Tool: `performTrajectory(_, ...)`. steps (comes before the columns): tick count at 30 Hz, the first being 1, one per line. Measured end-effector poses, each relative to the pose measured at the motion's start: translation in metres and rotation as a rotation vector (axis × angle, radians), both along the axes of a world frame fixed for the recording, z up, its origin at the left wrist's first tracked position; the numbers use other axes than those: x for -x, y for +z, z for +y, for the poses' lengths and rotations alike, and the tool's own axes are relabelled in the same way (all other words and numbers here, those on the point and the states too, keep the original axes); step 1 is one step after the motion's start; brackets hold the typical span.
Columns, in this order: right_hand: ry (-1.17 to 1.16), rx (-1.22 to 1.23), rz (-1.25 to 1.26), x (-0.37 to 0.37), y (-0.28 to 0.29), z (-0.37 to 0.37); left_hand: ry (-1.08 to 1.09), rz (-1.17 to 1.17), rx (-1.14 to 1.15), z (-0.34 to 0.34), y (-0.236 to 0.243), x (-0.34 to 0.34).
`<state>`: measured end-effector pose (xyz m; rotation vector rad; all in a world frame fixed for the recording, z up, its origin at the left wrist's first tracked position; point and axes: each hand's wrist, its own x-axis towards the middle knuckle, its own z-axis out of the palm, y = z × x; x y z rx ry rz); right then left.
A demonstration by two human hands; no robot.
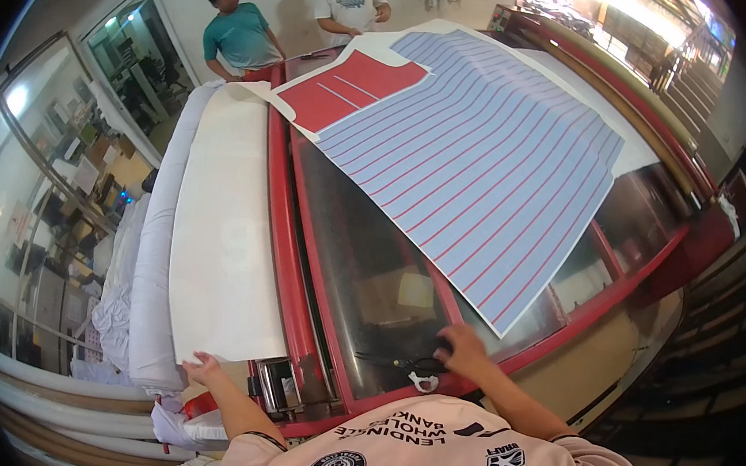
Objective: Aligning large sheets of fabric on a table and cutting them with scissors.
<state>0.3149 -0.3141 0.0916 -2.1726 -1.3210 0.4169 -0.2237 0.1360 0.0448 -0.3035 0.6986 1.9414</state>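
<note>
My left hand pinches the lower corner of a long white paper sheet lying along the left of the red-framed glass-topped table. My right hand has curved fingers apart, just beside black-handled scissors on the glass; a small white item sits by them. Beyond it, a large printed sheet with light blue and red stripes lies diagonally across the top, with red printed pieces at its far left.
A white fabric roll runs along the left, above stacked tubes. Two people stand across the table. Long rollers line the right side. A glass partition and doorway are at left.
</note>
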Motion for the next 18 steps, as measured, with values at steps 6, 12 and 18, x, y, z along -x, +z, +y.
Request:
performTrajectory(6, -1.234, -0.003, 0.372, -0.101, -0.025, -0.058, -0.168, 0.181, 0.189, -0.068, -0.005, -0.029)
performTrajectory(12, -1.282, -0.482, 0.942, -0.134, -0.053, -0.059, -0.562, 0.564, 0.151, -0.159, 0.038, -0.128)
performTrajectory(18, -1.242, -0.370, 1.253, -0.127, -0.020, -0.055, -0.819, 0.830, 0.035, -0.177, 0.087, -0.208)
